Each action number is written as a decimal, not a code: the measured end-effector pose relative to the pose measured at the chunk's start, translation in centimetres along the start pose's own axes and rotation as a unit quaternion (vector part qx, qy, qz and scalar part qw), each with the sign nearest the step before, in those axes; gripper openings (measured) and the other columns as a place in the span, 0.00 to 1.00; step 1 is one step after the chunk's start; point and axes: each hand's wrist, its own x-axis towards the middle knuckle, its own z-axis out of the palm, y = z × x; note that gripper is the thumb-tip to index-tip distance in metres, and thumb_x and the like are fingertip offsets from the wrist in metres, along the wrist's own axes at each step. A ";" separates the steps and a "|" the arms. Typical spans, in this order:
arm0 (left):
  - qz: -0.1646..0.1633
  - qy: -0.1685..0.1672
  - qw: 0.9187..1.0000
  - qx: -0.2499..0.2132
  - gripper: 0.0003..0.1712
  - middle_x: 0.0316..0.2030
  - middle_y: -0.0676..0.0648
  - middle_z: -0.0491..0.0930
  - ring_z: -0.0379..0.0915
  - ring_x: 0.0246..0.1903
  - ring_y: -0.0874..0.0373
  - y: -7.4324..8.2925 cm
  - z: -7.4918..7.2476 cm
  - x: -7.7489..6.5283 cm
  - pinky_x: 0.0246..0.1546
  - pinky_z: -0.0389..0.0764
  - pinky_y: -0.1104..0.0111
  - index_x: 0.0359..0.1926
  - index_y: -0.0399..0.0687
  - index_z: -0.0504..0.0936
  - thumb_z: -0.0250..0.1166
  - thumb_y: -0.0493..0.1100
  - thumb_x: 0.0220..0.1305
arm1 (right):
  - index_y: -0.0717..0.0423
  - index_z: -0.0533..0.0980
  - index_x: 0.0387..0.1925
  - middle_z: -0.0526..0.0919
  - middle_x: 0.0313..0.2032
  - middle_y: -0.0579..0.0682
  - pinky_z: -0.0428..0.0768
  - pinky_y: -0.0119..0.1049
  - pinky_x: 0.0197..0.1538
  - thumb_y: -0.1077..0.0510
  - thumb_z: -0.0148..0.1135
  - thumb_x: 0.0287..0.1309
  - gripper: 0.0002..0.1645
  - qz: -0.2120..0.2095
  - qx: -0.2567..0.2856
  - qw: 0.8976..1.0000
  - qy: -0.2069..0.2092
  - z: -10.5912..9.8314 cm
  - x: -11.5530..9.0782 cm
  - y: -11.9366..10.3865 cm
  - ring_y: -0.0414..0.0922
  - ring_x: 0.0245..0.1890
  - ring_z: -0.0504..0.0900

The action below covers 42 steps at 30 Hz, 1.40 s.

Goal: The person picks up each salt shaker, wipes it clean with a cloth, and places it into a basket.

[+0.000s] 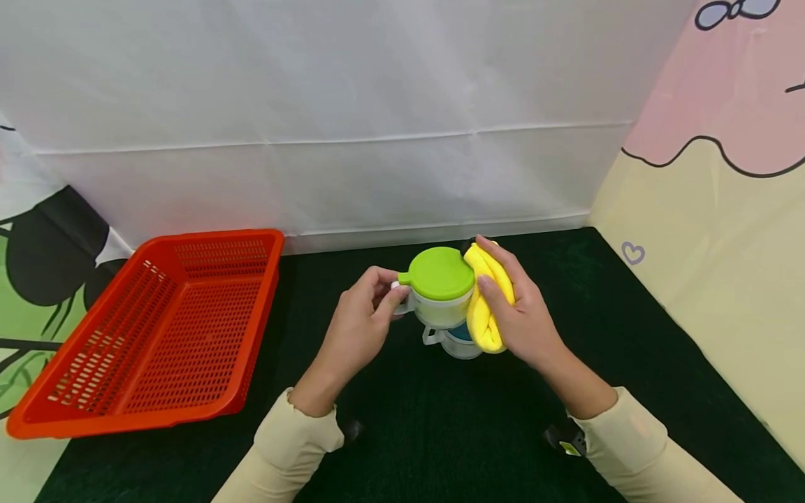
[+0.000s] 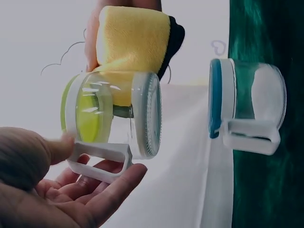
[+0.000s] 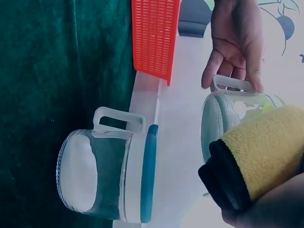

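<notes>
My left hand point(image 1: 355, 325) grips the white handle of a clear glass seasoning jar point(image 1: 440, 312) with a green lid point(image 1: 442, 272). The jar is held upright above the table. My right hand point(image 1: 525, 314) holds a folded yellow cloth point(image 1: 483, 327) with a black edge at the jar's right side; the cloth appears to touch the glass. Below and behind the raised jar stands a second glass jar point(image 3: 111, 166) with a blue lid point(image 3: 149, 173), a white handle and white contents. In the head view it is partly hidden by the green-lidded jar and the cloth.
To the left, a red plastic basket point(image 1: 235, 412) with slotted walls rests on the dark green tablecloth point(image 1: 440, 433). A white sheet point(image 1: 377, 188) hangs behind the table, and a patterned cream and pink sheet point(image 1: 704, 230) borders the right side.
</notes>
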 end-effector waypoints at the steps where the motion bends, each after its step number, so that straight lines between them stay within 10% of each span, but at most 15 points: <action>1: -0.004 -0.002 1.000 -0.006 0.13 0.52 0.48 0.83 0.81 0.48 0.55 0.0 0.0 0.0 0.50 0.84 0.62 0.56 0.46 0.76 0.63 0.43 0.75 | 0.38 0.62 0.77 0.73 0.49 0.53 0.83 0.37 0.33 0.61 0.53 0.78 0.33 -0.001 -0.001 1.000 0.004 0.0 0.0 0.0 0.52 0.32 0.79; 22: 0.010 0.026 0.992 -0.119 0.11 0.48 0.40 0.83 0.84 0.47 0.49 0.2 0.0 0.1 0.43 0.86 0.65 0.54 0.39 0.74 0.60 0.39 0.77 | 0.45 0.64 0.76 0.75 0.48 0.51 0.84 0.35 0.36 0.61 0.56 0.76 0.31 -0.013 -0.008 0.997 0.070 1.6 -2.2 1.8 0.49 0.32 0.80; 35: 0.028 0.010 0.998 -0.059 0.11 0.46 0.45 0.84 0.84 0.43 0.54 0.2 0.7 0.1 0.43 0.86 0.66 0.52 0.42 0.75 0.64 0.39 0.74 | 0.48 0.66 0.75 0.76 0.47 0.50 0.82 0.31 0.35 0.65 0.57 0.74 0.32 -0.059 -0.024 0.993 0.104 0.6 -1.4 -0.1 0.47 0.32 0.79; 42: 0.041 0.030 0.996 -0.072 0.13 0.47 0.42 0.84 0.85 0.44 0.52 0.5 0.1 0.0 0.44 0.86 0.65 0.54 0.40 0.75 0.64 0.39 0.73 | 0.42 0.64 0.76 0.75 0.51 0.49 0.84 0.34 0.38 0.61 0.57 0.76 0.32 -0.002 -0.020 0.997 0.071 1.4 -2.8 1.6 0.49 0.34 0.80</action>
